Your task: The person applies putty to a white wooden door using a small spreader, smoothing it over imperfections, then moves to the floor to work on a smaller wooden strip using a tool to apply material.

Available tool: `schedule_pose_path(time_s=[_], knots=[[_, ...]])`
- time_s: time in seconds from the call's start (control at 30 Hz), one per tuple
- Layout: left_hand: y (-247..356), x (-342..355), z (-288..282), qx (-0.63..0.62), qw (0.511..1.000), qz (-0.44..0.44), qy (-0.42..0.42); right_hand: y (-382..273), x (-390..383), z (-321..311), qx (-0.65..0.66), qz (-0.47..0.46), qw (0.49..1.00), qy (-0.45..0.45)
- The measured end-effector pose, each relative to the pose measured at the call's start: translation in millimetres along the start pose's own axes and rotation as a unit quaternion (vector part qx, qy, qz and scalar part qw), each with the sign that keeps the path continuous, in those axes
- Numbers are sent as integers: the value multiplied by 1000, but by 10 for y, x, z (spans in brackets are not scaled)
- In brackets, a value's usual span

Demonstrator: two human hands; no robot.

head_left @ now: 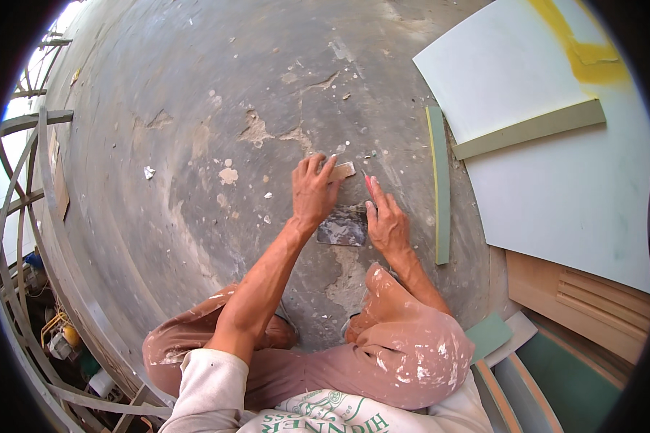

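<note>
In front of my squatting legs, my left hand (pixel 314 191) is closed on a small flat piece with a pale brown face (pixel 344 171), held just above the floor. My right hand (pixel 388 222) is closed around a slim red-handled tool (pixel 369 185). Its thin tip points toward the small piece, with a narrow gap between them; whether it is a knife or a scraper I cannot make out. Beneath and between my hands lies a dark square plate (pixel 341 228) smeared with whitish paint or filler.
The grey concrete floor (pixel 195 144) is chipped and spotted. A narrow green strip (pixel 438 187) lies to the right, beside a large pale panel (pixel 534 180) with another strip (pixel 531 130) across it. Several boards (pixel 578 299) are at lower right. Metal railing (pixel 32 123) borders the left.
</note>
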State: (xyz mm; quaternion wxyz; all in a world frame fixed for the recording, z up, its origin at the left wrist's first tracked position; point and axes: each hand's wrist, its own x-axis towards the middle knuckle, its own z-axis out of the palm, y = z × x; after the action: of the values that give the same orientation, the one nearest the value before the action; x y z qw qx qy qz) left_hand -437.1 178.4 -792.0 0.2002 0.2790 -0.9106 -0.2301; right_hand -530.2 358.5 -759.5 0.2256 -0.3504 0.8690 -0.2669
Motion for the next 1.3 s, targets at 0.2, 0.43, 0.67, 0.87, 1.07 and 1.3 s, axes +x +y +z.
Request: schedule_pose_path(time_s=[0.2, 0.43, 0.67, 0.87, 1.07, 1.3], knots=[[-24, -60, 120, -23, 998, 14, -55, 18, -9, 135, -30, -34, 999, 10], [-9, -55, 133, -46, 998, -1, -47, -61, 46, 118, -73, -42, 996, 7], [-26, -46, 151, -46, 997, -8, -58, -79, 66, 161, -103, -42, 994, 1], [-31, -45, 156, -49, 997, -16, -61, -40, 74, 199, -122, -67, 990, 25], [-26, -35, 145, -49, 997, -14, -59, -83, 70, 198, -133, -54, 989, 15], [-42, -33, 186, -43, 997, -18, -53, -91, 56, 245, -152, -61, 986, 9]])
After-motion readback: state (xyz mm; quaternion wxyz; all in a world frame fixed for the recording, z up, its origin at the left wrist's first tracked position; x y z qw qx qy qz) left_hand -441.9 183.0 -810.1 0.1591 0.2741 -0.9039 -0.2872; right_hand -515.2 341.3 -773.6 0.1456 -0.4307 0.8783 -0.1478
